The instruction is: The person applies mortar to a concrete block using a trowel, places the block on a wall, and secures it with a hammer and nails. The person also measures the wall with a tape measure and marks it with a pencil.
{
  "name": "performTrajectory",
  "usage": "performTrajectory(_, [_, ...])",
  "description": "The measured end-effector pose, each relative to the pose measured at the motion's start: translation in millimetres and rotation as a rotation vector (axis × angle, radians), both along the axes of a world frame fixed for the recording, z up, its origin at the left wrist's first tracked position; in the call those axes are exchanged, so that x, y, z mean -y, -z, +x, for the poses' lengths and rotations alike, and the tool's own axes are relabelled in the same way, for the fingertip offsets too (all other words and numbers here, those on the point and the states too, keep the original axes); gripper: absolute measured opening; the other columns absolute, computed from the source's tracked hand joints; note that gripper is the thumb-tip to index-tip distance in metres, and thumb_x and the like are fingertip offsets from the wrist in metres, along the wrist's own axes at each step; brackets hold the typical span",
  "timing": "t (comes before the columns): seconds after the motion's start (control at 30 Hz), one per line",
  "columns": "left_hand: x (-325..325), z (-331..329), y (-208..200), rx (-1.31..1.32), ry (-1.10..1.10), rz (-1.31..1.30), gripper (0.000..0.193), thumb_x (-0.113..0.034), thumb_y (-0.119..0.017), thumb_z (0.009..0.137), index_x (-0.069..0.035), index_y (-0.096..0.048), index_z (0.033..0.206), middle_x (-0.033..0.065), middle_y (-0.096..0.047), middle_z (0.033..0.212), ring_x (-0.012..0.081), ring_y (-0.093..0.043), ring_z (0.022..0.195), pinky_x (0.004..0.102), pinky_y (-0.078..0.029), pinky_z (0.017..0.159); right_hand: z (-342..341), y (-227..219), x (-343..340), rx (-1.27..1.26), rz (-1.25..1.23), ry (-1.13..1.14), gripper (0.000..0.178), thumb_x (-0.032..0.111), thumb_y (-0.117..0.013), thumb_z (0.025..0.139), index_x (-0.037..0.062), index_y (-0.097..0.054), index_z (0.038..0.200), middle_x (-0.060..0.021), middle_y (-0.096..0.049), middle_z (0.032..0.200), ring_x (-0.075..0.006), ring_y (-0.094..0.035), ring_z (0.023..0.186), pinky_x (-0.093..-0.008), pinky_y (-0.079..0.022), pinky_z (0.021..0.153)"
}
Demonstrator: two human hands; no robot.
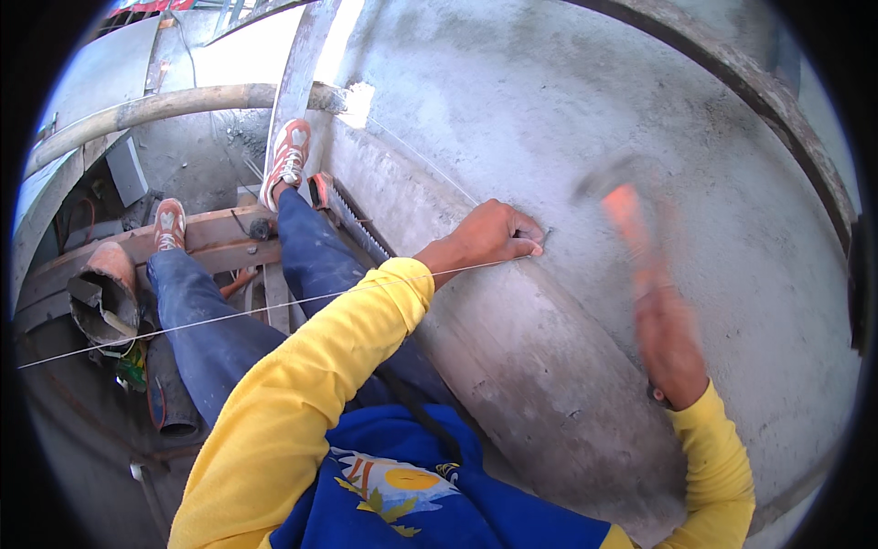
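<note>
My left hand (494, 233) is closed in a pinch against the grey plastered wall, just above a concrete ledge (540, 357). A thin dark nail (548, 234) shows at its fingertips. A taut white string (302, 300) runs from the lower left over my left sleeve to those fingertips. Another stretch of string (421, 157) goes from there up along the wall. To the right, my right hand (669, 343) is closed round the orange handle of a hammer (625, 206). Motion smears the hammer, and its head is raised off the wall.
My feet rest on wooden beams (219, 229). A handsaw (352, 215) lies along the ledge by my right leg. A dirty bucket (105, 293) and a dark pipe (171, 389) are at the left. A bamboo pole (183, 105) crosses ahead; another person's hand (240, 282) shows below the beams.
</note>
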State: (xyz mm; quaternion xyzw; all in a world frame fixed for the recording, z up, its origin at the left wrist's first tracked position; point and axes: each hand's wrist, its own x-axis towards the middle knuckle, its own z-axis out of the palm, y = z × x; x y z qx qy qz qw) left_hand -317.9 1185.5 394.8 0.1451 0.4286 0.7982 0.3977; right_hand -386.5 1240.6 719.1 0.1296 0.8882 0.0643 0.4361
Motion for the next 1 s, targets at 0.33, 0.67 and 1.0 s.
performTrajectory(0.33, [2.6, -2.8, 2.0, 0.031, 0.01, 0.02, 0.021, -0.021, -0.085, 0.087, -0.006, -0.081, 0.1, 0.0089, -0.079, 0.092, 0.0182, -0.071, 0.082, 0.0326, -0.054, 0.08, 1.0, -10.8, -15.9, -0.106, 0.147, -0.087, 0.058, 0.012, -0.056, 0.109, 0.0053, -0.038, 0.163, -0.0208, -0.071, 0.115, -0.0263, -0.066, 0.077, -0.0413, -0.056, 0.073])
performTrajectory(0.67, [0.5, -1.5, 3.6, 0.016, 0.008, -0.019, 0.02, -0.022, -0.084, 0.087, -0.006, -0.081, 0.098, 0.0092, -0.08, 0.094, 0.0209, -0.073, 0.084, 0.0323, -0.055, 0.083, -12.1, 4.5, 17.8, -0.342, 0.01, 0.173, 0.052, 0.021, -0.052, 0.114, 0.0064, -0.042, 0.163, -0.0003, -0.057, 0.085, -0.0111, -0.054, 0.067, -0.029, -0.046, 0.064])
performTrajectory(1.0, [-0.8, 2.5, 1.4, 0.038, -0.007, -0.019, 0.02, -0.022, -0.084, 0.086, -0.007, -0.082, 0.1, 0.0099, -0.08, 0.094, 0.0202, -0.073, 0.086, 0.0332, -0.054, 0.082, -14.4, 9.0, 19.3, -0.228, 0.028, 0.28, 0.055, 0.017, -0.053, 0.112, 0.0066, -0.039, 0.164, -0.0087, -0.064, 0.1, -0.0226, -0.06, 0.075, -0.0364, -0.051, 0.075])
